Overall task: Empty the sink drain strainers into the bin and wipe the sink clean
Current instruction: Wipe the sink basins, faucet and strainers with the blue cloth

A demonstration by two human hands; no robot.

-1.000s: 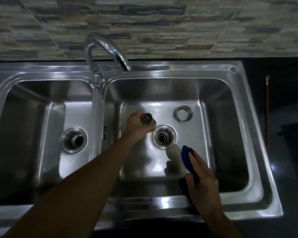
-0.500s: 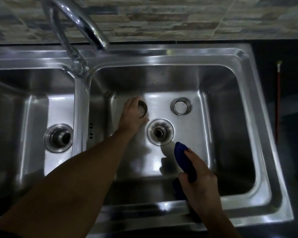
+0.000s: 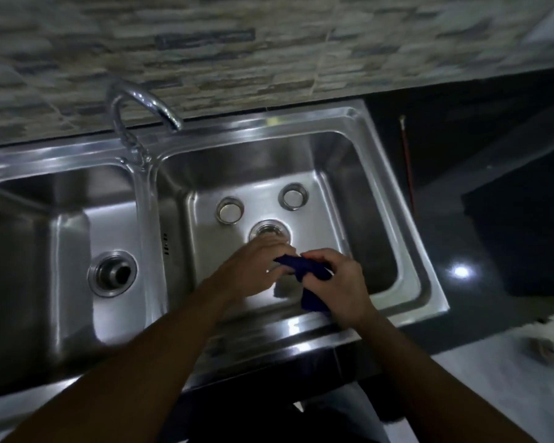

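Observation:
Two round metal strainers stand on the floor of the right basin of the steel double sink (image 3: 406,251): one strainer (image 3: 229,211) at the left, the other strainer (image 3: 293,196) at the right. The open drain (image 3: 269,231) lies just in front of them. My left hand (image 3: 253,270) and my right hand (image 3: 339,282) meet over the basin, below the drain. Both pinch a dark blue cloth (image 3: 304,266) between them; a fold of it hangs under my right hand.
The left basin has its own drain (image 3: 112,273). A curved chrome tap (image 3: 141,103) rises from the divider at the back. Stone tiles cover the wall. A dark counter (image 3: 493,187) runs to the right, with a thin red stick (image 3: 408,167) on it.
My left hand has set the strainer down on the basin floor and come back to the cloth. My right hand has risen with the cloth. The view has tilted and shifted.

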